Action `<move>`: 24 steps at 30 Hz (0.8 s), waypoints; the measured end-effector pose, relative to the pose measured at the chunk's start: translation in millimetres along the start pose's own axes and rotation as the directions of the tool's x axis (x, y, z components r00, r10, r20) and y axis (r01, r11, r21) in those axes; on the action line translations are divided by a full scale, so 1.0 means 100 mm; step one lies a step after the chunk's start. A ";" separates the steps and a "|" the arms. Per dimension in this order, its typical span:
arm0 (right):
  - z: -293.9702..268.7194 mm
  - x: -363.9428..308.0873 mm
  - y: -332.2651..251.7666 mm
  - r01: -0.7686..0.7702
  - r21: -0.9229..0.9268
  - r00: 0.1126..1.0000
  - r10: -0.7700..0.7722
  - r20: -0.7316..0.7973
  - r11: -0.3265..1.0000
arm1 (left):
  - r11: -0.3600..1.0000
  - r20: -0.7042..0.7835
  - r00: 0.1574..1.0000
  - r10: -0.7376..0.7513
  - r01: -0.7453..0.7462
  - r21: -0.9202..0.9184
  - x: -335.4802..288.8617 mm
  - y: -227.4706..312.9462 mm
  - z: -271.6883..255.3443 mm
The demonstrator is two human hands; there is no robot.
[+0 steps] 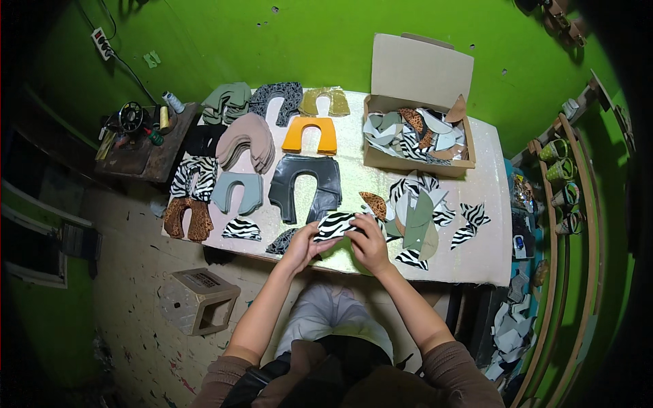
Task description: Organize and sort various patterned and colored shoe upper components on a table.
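Note:
Over the front edge of the table, a zebra-print cut piece (333, 226) is held between both hands. My left hand (302, 250) grips its left end from below. My right hand (368, 243) is closed on its right end, fingers bent over the top. Just left of my left hand lies a dark patterned piece (280, 241), partly hidden, and farther left a half-round zebra-print piece (241, 229). Right of my right hand is a loose heap of olive, beige and zebra scraps (416, 221), with a leopard-print piece (372, 204) at its edge.
Stacks of U-shaped pieces cover the table's left side, including black ones (306, 187) and orange ones (309, 136). An open cardboard box (415, 163) of scraps stands at the back. Sandals (561, 170) hang on a wooden rack at right; a stool (201, 301) stands at left.

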State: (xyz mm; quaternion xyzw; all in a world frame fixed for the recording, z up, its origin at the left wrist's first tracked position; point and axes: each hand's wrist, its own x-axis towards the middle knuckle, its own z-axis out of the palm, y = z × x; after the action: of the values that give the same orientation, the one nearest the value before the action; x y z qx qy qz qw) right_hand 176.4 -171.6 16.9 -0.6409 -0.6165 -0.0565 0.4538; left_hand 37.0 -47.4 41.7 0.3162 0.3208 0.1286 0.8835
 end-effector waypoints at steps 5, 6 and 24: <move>0.32 0.10 -0.14 -0.021 0.056 0.990 0.013 0.142 0.998 | 0.944 0.015 1.000 -0.006 0.001 0.329 -0.04 0.09 -0.35; 0.37 0.14 -0.18 -0.030 0.075 0.985 0.016 0.174 0.997 | 0.943 0.025 0.999 -0.028 0.018 0.332 -0.06 0.12 -0.44; 2.15 0.76 -0.88 -0.306 0.003 0.787 0.251 0.563 0.952 | 0.133 0.168 0.929 0.329 -0.222 0.966 -0.52 0.98 -2.38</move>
State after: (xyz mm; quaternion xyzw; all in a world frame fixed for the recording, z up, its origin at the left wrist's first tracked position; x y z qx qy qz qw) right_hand 15.1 8.9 -15.0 -0.6910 -0.6223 0.2291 0.2877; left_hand -159.3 118.9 -12.2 0.8497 0.3020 0.0691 0.4267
